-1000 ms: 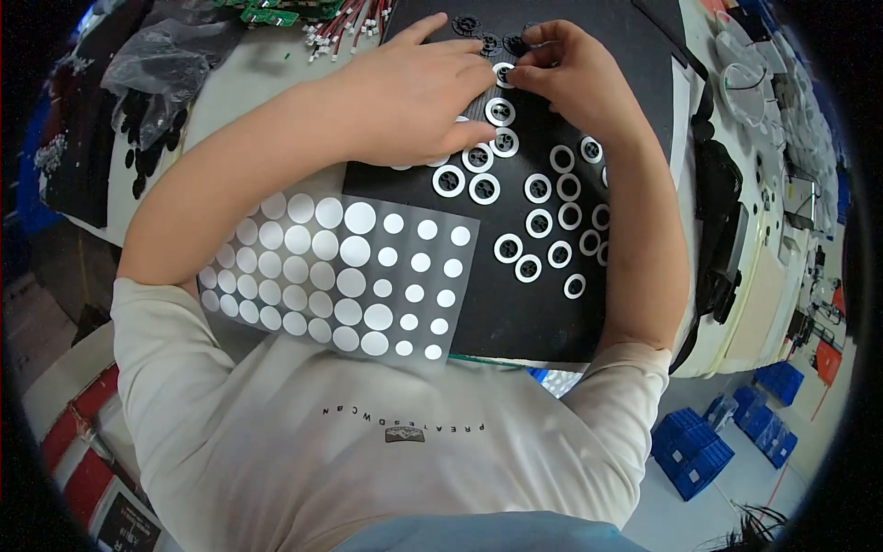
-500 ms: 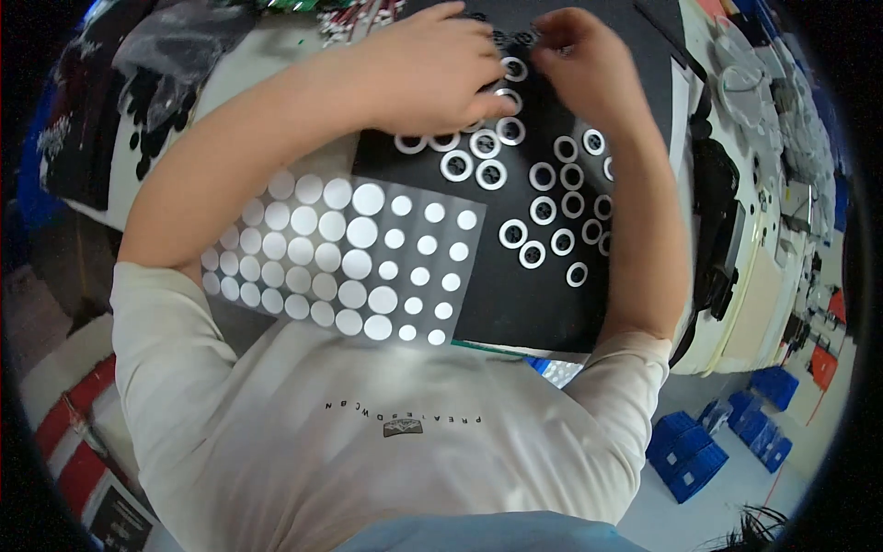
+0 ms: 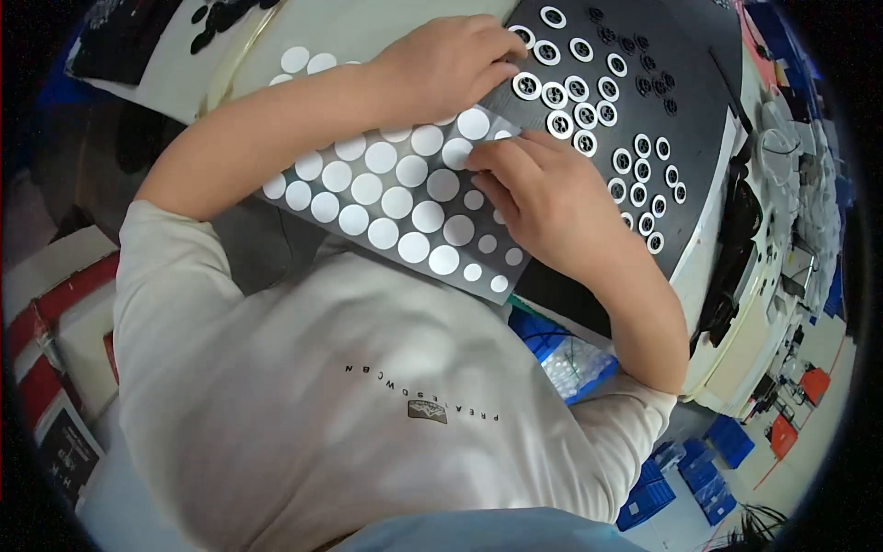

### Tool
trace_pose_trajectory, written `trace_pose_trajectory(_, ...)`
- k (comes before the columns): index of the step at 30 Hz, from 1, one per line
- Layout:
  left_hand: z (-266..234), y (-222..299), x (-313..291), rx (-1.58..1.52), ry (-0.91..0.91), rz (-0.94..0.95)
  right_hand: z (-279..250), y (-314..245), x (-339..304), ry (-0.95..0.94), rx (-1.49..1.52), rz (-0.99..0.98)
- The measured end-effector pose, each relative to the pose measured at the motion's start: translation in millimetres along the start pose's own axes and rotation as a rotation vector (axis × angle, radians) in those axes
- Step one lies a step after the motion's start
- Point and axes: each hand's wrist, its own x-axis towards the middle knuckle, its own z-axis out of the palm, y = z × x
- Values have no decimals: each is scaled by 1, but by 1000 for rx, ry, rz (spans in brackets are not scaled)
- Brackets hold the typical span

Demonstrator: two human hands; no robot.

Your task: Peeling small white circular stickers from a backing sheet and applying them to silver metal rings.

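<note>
A translucent sheet (image 3: 510, 281) with rows of white round stickers, large and small, lies on the near part of a black mat (image 3: 575, 299). My right hand (image 3: 556, 198) is over the sheet's right part, thumb and forefinger closed at the edge of a large white sticker (image 3: 457, 154). Beyond the sheet, my left hand (image 3: 451, 69) rests with bent fingers, thumb and forefinger apart. Its fingertips partly cover a white ring (image 3: 523, 35) and come near another ring (image 3: 527, 86). Several white rings with black centres (image 3: 586, 115) lie across the mat.
Small black round parts (image 3: 648, 85) lie loose on the mat's far side. Black items and a cable (image 3: 736, 239) lie along the right. A blue bin (image 3: 589, 373) with clear-wrapped contents is below the table edge; more blue bins (image 3: 704, 478) stand on the floor.
My right hand has come from the far black parts back to the sticker sheet. My left hand stays near the rings. The view has shifted, so mat and sheet appear further right.
</note>
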Motion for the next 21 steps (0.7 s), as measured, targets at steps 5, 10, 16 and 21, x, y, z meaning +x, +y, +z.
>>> trace_pose_trajectory(5,-1,-4,5,-56,105,43,1,-9,-6,-118,51,-1)
trace_pose_trajectory(10,3,-2,5,-59,88,5,13,-20,-28,-52,5,-143)
trace_pose_trajectory(16,-1,0,-4,-34,57,-24,18,-27,-29,-142,-79,-181)
trace_pose_trajectory(21,0,1,-3,1,85,-24,21,-30,-25,-115,-160,-260)
